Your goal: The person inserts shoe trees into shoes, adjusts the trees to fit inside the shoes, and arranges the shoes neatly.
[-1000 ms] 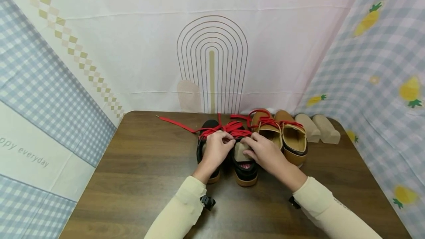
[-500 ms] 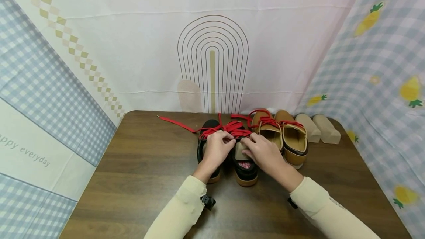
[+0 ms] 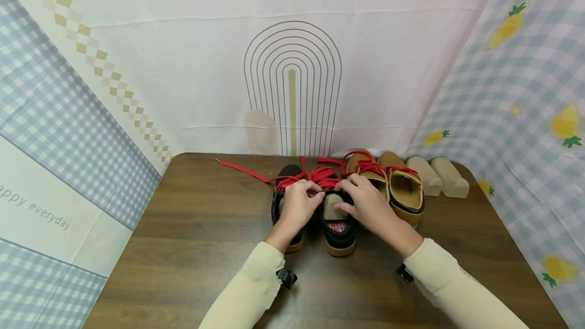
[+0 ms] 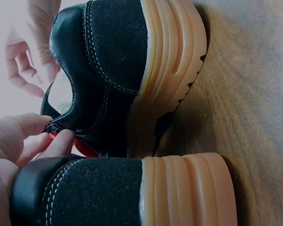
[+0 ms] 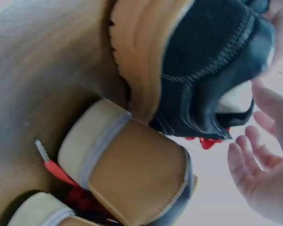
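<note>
Two black shoes with red laces stand at the table's middle. My left hand (image 3: 297, 204) reaches over the left black shoe (image 3: 289, 170). Its thumb and finger pinch the opening's edge of the right black shoe (image 4: 118, 42), near the red laces (image 3: 326, 176). A beige shoe filler (image 3: 332, 208) sits inside that right shoe, with pink checked lining (image 3: 337, 226) showing behind it. My right hand (image 3: 367, 204) is at this shoe's right side, fingers spread and gently bent. In the right wrist view nothing is between its fingers (image 5: 254, 150); the thumb is close to the shoe's opening.
Two tan shoes (image 3: 407, 212) with red laces stand just right of the black pair, partly behind my right hand. Two beige fillers (image 3: 450, 179) lie at the table's back right corner. A loose lace end (image 3: 242, 168) stretches left. Cloth hangs behind and at both sides.
The filler sits further forward in the right black shoe, exposing more checked lining. My right hand's fingers have spread and shifted away from the filler. My left hand keeps its place.
</note>
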`<state>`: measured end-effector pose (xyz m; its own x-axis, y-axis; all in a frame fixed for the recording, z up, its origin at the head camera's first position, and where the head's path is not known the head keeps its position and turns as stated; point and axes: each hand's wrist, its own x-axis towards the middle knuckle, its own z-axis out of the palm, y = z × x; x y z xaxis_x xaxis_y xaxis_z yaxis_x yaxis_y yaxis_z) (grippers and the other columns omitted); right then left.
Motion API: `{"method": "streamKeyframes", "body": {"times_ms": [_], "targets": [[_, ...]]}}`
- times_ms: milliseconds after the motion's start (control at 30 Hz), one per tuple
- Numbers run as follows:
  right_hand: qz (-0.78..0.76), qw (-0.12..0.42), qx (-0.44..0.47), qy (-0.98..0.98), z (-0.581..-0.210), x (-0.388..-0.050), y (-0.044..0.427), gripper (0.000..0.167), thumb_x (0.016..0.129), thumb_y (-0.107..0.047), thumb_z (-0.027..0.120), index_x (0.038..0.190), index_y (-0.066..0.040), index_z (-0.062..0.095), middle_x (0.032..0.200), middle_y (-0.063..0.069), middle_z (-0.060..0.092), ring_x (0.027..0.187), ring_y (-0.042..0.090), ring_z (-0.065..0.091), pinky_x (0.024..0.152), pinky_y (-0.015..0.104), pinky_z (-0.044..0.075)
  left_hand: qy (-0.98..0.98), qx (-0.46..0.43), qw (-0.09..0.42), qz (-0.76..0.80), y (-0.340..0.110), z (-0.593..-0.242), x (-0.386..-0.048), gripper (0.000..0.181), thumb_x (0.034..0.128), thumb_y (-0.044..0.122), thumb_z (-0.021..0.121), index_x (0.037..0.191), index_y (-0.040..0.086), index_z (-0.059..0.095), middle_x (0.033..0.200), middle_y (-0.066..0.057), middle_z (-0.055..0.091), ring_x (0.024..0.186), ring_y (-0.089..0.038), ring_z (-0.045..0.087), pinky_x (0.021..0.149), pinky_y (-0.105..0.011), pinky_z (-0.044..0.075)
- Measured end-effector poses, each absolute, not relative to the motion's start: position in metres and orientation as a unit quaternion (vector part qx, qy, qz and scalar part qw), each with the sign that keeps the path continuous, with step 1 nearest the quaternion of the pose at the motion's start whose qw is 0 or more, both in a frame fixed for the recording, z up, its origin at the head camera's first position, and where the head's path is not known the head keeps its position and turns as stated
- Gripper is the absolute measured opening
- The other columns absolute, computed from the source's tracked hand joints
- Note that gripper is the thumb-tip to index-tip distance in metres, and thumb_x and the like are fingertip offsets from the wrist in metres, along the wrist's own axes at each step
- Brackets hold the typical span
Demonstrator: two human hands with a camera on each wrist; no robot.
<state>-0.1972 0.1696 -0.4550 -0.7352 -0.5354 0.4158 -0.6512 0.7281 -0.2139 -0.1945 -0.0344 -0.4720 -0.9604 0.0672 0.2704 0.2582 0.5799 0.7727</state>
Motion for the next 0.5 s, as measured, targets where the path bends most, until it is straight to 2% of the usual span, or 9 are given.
{"method": "streamKeyframes", "body": {"times_ms": [267, 500], "targets": [[0.2, 0.102, 0.318, -0.921, -0.446, -0.208, 0.168, 0.044, 0.075, -0.025, 0.093, 0.109, -0.01, 0.068, 0.1, 0.006, 0.06, 0.089, 0.022, 0.058, 0.079, 0.041, 0.053, -0.883, -0.088, 0.104, -0.449, -0.035, -0.471, -0.195, 0.006, 0.0912, 0.015, 0.079, 0.087, 0.012, 0.079, 0.087, -0.002, 0.076, 0.077, -0.013, 0.07, 0.069, -0.026, 0.056], [0.198, 0.079, 0.312, -0.926, -0.445, -0.214, 0.165, 0.042, 0.074, -0.023, 0.094, 0.103, -0.012, 0.067, 0.098, 0.006, 0.06, 0.089, 0.025, 0.056, 0.08, 0.044, 0.051, -0.884, -0.091, 0.109, -0.445, -0.034, -0.471, -0.195, 0.006, 0.0907, 0.014, 0.079, 0.086, 0.012, 0.079, 0.086, -0.001, 0.076, 0.077, -0.012, 0.07, 0.069, -0.026, 0.056]]}}
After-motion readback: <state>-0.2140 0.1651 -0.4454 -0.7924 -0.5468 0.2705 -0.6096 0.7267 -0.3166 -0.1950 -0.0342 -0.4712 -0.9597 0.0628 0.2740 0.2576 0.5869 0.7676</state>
